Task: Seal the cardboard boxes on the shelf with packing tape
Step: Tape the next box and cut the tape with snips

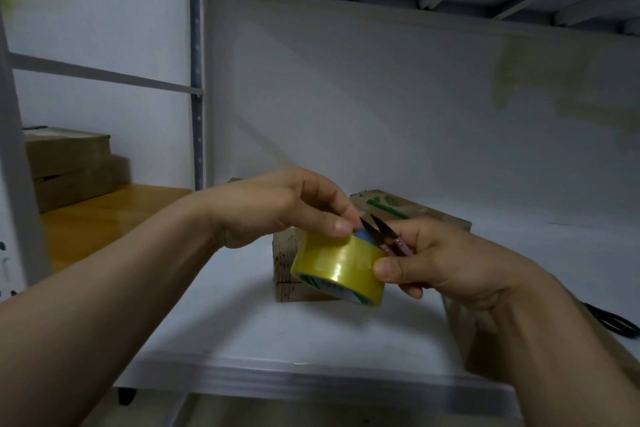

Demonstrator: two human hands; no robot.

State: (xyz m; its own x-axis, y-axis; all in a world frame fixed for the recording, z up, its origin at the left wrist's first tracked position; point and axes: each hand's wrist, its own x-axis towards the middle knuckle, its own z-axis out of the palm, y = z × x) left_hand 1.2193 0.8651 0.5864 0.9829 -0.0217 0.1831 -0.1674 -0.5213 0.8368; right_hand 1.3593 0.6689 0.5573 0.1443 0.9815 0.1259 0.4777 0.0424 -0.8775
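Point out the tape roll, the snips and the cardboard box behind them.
tape roll (341, 267), head view, on its yellow outer band.
snips (384, 228), head view, on a black blade.
cardboard box (429, 211), head view, on its top face near the green print.

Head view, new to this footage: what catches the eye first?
A yellow tape roll sits mid-frame, gripped by the right hand, which also holds snips with blades open above it. The left hand pinches the roll's top edge. Cardboard boxes rest behind on the shelf.
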